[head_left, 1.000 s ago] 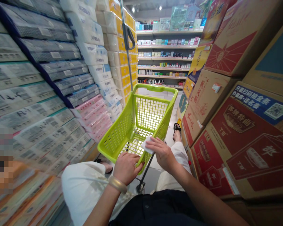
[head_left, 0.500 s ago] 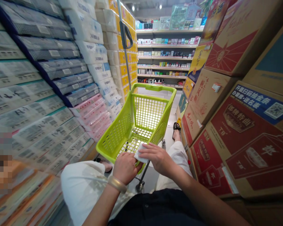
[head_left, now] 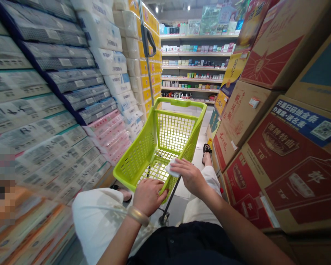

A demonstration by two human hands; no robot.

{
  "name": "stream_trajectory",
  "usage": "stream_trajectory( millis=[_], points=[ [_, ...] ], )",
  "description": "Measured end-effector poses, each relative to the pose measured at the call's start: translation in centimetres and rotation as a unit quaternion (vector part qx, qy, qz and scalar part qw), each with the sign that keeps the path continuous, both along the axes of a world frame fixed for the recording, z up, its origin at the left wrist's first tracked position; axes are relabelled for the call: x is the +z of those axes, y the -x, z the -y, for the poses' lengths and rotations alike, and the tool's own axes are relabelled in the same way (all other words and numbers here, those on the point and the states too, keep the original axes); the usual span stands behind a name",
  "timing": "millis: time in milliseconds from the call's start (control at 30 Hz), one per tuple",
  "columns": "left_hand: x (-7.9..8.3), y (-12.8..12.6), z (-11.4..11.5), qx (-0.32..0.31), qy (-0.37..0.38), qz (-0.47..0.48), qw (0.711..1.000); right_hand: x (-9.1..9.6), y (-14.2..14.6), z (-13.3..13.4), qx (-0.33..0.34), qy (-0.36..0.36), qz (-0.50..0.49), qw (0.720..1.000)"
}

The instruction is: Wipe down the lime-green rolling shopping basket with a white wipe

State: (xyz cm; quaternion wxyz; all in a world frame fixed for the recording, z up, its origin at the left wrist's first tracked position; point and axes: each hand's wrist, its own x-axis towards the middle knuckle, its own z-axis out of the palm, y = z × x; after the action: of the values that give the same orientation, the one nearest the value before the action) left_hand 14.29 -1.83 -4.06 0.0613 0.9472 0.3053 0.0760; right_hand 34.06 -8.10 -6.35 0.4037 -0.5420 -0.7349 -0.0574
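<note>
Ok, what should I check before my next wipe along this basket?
1. Left hand gripping the basket at its near rim: ok.
2. Wipe held under the right hand fingers: ok.
3. Wipe touching the rim: ok.
4. Wipe clean enough to keep using: cannot tell.
5. Right arm apart from the boxes: ok.
6. Wheel steady on the floor: cannot tell.
</note>
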Motion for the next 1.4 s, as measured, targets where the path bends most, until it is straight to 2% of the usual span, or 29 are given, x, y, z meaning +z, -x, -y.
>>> stream_trajectory(
  millis=[67,100,267,433,467,633,700,833,1033,1233,1400],
  points=[
    [0.0,0.0,0.0,0.0,0.003,0.009,1.0,-0.1,-0.5,-0.3,-0.037,-0.004,-0.017,0.999],
    [0.0,0.1,0.0,0.0,0.002,0.011,1.0,-0.2,-0.5,-0.2,-0.033,-0.004,-0.018,0.999],
    [-0.4,0.1,-0.1,0.001,-0.015,0.0,1.0,-0.6,0.3,0.4,0.075,0.003,0.018,0.997],
    [-0.5,0.1,-0.1,-0.004,-0.006,0.019,1.0,-0.2,-0.6,-0.2,-0.016,-0.001,-0.014,1.0],
    [-0.4,0.1,-0.1,-0.005,-0.003,0.016,1.0,-0.1,-0.6,-0.2,-0.018,0.0,-0.017,1.0],
    [0.0,0.0,0.0,0.009,0.002,-0.024,1.0,-0.2,0.5,0.1,0.085,0.017,0.018,0.996],
    [0.1,0.0,0.0,0.008,0.007,-0.018,1.0,-0.2,0.2,-0.1,0.067,0.018,0.011,0.998],
    [0.1,0.1,0.1,0.002,0.009,-0.005,1.0,-0.1,-0.7,-0.7,-0.018,0.003,-0.023,1.0],
    [0.1,0.1,0.0,0.013,-0.003,-0.036,0.999,-0.3,0.5,0.1,0.096,0.01,0.026,0.995],
    [-0.1,0.4,0.0,-0.002,0.011,-0.006,1.0,-0.2,-0.5,-0.4,0.001,0.002,-0.008,1.0],
    [-0.3,0.9,-0.2,-0.003,0.012,-0.016,1.0,-0.2,0.5,-0.1,0.086,0.006,0.03,0.996]
  ],
)
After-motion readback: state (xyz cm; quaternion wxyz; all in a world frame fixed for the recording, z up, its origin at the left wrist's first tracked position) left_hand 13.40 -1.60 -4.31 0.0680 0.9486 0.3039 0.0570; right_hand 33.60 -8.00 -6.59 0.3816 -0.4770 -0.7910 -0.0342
